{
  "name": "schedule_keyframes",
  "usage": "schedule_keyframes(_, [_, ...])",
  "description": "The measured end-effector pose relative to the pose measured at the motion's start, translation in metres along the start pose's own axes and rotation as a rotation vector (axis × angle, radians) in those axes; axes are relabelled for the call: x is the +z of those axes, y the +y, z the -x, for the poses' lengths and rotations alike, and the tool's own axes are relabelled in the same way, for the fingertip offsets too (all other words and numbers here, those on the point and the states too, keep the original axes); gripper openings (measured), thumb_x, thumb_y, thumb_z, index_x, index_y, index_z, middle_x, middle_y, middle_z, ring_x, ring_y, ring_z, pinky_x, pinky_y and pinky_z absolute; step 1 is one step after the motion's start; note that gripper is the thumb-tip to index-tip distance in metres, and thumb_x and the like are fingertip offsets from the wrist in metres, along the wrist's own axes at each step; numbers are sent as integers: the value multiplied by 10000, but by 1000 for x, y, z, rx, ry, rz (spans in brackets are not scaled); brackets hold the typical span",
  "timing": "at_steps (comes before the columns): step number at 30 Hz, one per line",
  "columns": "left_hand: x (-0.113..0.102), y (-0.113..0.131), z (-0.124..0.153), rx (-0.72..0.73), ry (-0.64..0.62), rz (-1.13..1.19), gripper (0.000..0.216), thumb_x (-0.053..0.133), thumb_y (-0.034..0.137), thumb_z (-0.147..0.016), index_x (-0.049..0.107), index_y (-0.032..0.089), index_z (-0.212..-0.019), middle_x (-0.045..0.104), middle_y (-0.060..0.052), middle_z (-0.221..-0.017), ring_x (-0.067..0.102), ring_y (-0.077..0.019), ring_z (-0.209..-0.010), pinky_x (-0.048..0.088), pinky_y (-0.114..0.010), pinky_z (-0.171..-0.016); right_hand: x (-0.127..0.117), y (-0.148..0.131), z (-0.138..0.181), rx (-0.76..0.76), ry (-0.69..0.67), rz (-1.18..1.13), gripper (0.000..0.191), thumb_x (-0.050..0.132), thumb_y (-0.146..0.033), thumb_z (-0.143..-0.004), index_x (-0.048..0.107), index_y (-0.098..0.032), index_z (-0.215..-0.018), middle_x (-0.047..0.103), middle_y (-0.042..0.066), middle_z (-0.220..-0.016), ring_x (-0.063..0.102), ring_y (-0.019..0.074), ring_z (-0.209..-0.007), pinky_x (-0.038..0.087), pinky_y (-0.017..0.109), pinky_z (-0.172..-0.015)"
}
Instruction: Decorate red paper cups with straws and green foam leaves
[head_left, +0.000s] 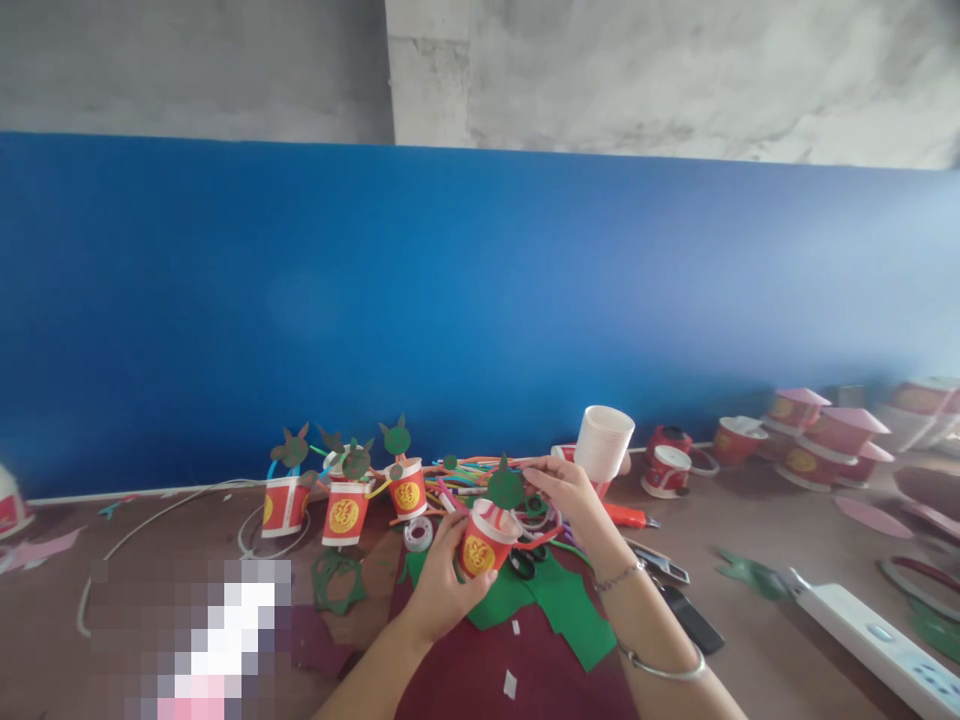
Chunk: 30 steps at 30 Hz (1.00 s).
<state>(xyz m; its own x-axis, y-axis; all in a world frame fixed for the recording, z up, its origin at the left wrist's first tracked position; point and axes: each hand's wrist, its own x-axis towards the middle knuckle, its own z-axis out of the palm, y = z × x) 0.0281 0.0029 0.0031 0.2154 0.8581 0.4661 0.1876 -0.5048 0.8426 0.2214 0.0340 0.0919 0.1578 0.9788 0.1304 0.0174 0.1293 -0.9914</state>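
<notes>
My left hand (442, 580) is wrapped around a red paper cup (480, 555) with a gold emblem, tilted slightly above the table. A round green paper animal head (507, 487) with pointed ears stands up at the cup's rim. With its fingertips, my right hand (566, 490) pinches the head's right edge. An orange pipe cleaner (541, 540) sticks out from the cup's right side. Below the hands lie green paper sheets (574, 605) and black-handled scissors (523, 566). Beside my left hand is a tape roll (418, 534).
Several finished cup figures, including one red cup (346, 515), stand at the left. Behind my right hand rises a stack of white cups (604, 440). A utility knife (660, 562), a black phone-like object (694, 618) and a white power strip (877, 640) lie rightward. A blue partition (480, 300) closes the back.
</notes>
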Motion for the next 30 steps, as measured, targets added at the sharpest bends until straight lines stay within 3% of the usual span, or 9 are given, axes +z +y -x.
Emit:
schedule_keyframes(8, [1,-5,1,15,-16,-8,495,641,172,-658,554,148,-1145,490,-160,-1247,486,-313,-1194,415,-487,-990,0,-3,1,7,1,41,247,702,-358,-601,691,-143,-720,614,10,-539,541,138,-521,378,246,-491])
schedule_keyframes(24, [0,-1,0,-10,-23,37,473,665,203,-662,579,164,-1126,510,-137,-1222,487,-300,-1185,410,-448,-999,-2,-4,3,-16,-88,102,218,671,-294,-647,673,-140,-802,654,8,-607,585,130,-542,427,237,-501])
schedule_keyframes(30, [0,-3,0,-9,-30,31,474,667,197,-670,569,167,-1132,493,-146,-1240,473,-311,-1198,401,-462,-1008,-1,2,1,-107,-99,158,275,662,-277,-659,635,-146,-899,618,-10,-596,573,140,-551,427,252,-505])
